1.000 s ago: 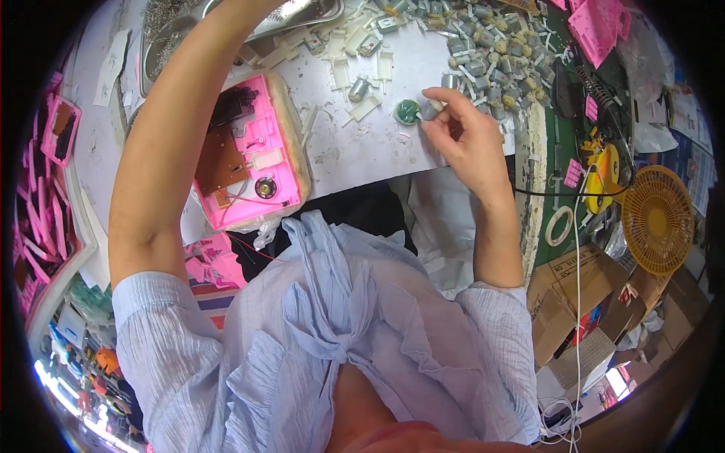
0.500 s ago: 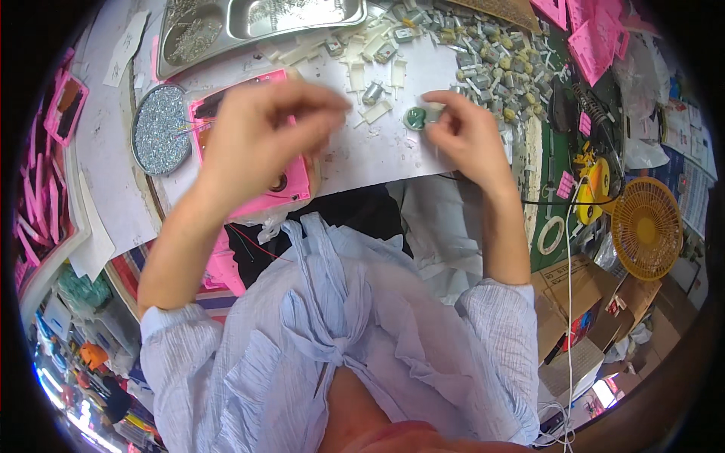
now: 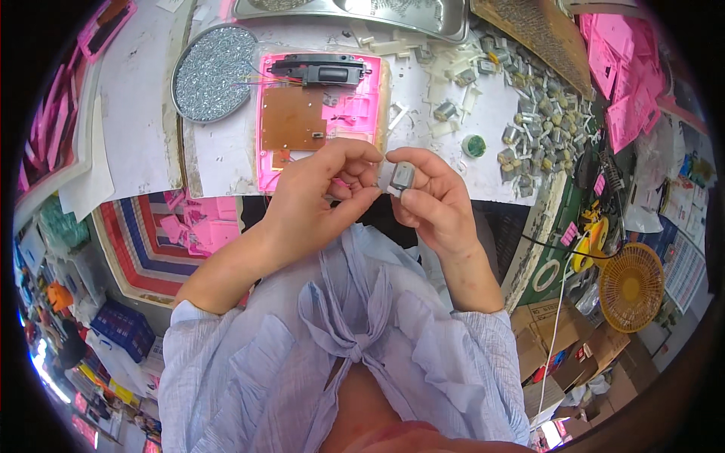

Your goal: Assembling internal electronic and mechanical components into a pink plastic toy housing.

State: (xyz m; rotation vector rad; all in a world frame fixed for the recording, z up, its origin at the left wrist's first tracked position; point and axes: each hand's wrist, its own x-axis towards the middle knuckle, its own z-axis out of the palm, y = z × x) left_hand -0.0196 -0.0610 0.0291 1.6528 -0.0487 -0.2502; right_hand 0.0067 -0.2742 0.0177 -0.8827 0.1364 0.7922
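Between the thumb and fingers of my right hand point(image 3: 438, 196) is a small silver motor point(image 3: 402, 177) with a white plastic piece at its side. My left hand point(image 3: 321, 185) meets it from the left, thumb and forefinger pinched close to the motor's end; what they hold, if anything, is too small to make out. Just beyond my left hand lies an opened pink plastic casing point(image 3: 368, 113). It carries a brown circuit board point(image 3: 291, 117), a black part point(image 3: 328, 72) along its far edge and thin wires.
A round tray of small screws point(image 3: 215, 72) stands left of the casing. A metal compartment tray point(image 3: 355, 16) is at the back. Several loose motors point(image 3: 529, 136) are heaped at right, near a small green pot point(image 3: 473, 146). A yellow fan point(image 3: 632, 287) stands far right.
My hands have come together from apart, and the right has left the green pot. The motor now shows clearly in my right hand. The whole view has shifted.
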